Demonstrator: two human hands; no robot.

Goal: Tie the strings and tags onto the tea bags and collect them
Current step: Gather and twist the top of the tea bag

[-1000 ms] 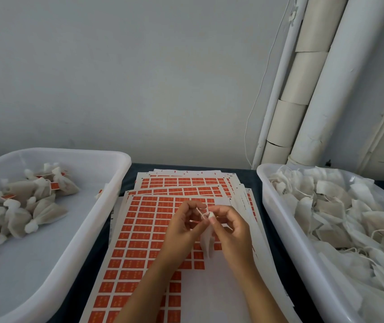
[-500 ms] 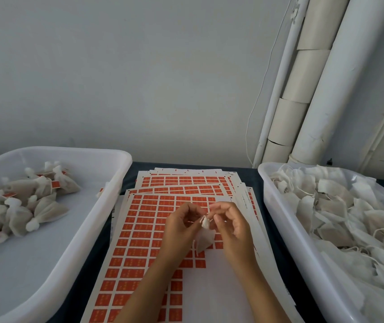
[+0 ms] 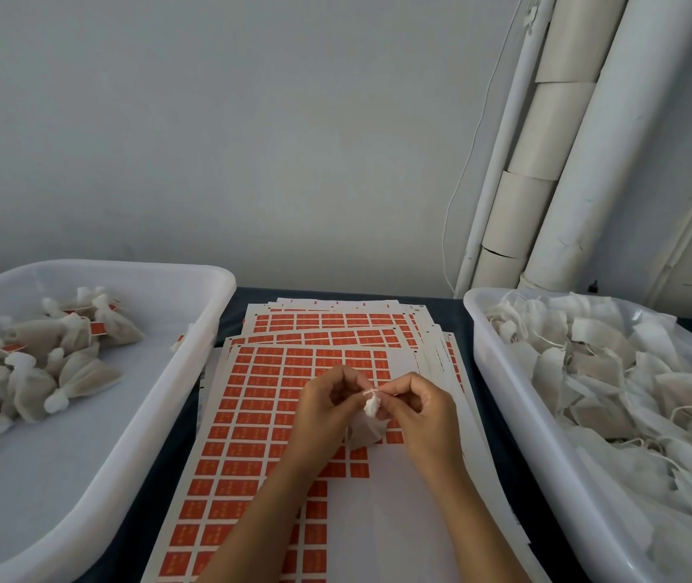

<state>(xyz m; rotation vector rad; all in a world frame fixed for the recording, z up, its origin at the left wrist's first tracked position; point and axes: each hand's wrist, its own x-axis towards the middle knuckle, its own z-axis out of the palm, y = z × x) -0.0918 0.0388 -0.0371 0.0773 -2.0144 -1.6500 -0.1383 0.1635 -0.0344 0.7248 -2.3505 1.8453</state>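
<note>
Pale wall point(image 3: 252, 119) fills the far half of the view. White pipes point(image 3: 579, 170) run up the far right corner, a thin white cable point(image 3: 460, 183) hanging beside them.

Dark table surface point(image 3: 453, 305) shows between the bins and at the far edge.

Left bin point(image 3: 134, 435), white plastic, large, mostly bare floor. A cluster of finished tea bags point(image 3: 41, 368) lies at its far left part, necks tied off, a few orange tags visible among them.

Right bin point(image 3: 500, 385), white plastic, heaped with untied tea bags point(image 3: 613, 380), flat and pale, loose white strings trailing through the heap.

Between the bins, a fanned stack of tag sheets point(image 3: 260, 414): white sheets printed with rows of orange tags. The near right part of the top sheet is blank white.

Both forearms enter from the near edge, meeting above the top sheet at centre.

Left hand point(image 3: 323, 410): fingers curled inward, fingertips pinching at the gathered neck of one tea bag point(image 3: 363, 431).

Right hand point(image 3: 420, 406): fingers curled, thumb and forefinger pinching the white string point(image 3: 371, 391) at the bag's neck.

The bag hangs between the two hands, body pointing near, bunched top upward, just above the sheet. Whether it touches the sheet, cannot tell.
</note>
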